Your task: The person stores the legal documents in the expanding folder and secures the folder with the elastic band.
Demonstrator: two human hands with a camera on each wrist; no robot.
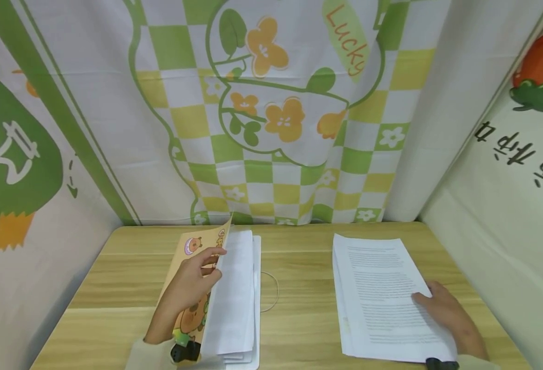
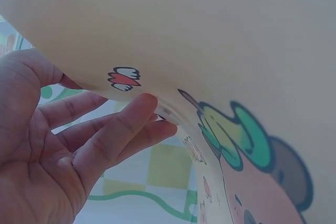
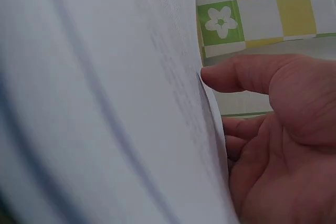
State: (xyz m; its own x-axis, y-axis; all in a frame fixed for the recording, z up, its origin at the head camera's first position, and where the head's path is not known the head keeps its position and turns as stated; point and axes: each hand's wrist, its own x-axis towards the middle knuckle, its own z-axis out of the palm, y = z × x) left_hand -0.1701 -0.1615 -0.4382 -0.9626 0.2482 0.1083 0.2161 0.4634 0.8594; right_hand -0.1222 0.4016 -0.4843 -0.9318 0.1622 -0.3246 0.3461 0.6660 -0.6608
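A tan folder [image 1: 171, 267] with cartoon animals on its cover stands partly opened on the left of the table. White sheets [image 1: 235, 288] lie inside it. My left hand [image 1: 190, 285] holds the cover's raised edge; in the left wrist view the curved cover [image 2: 252, 35] hides part of the thumb. On the right is a stack of printed papers [image 1: 382, 298]. My right hand [image 1: 449, 311] grips its right edge, thumb on top and fingers underneath. The right wrist view shows the thumb right at the paper edge [image 3: 210, 103].
A thin elastic loop [image 1: 277, 293] sticks out from the folder's right side onto the wooden table [image 1: 299, 267]. A patterned curtain [image 1: 276, 190] hangs along the back edge, and printed cloth walls [image 1: 498, 205] stand at both sides.
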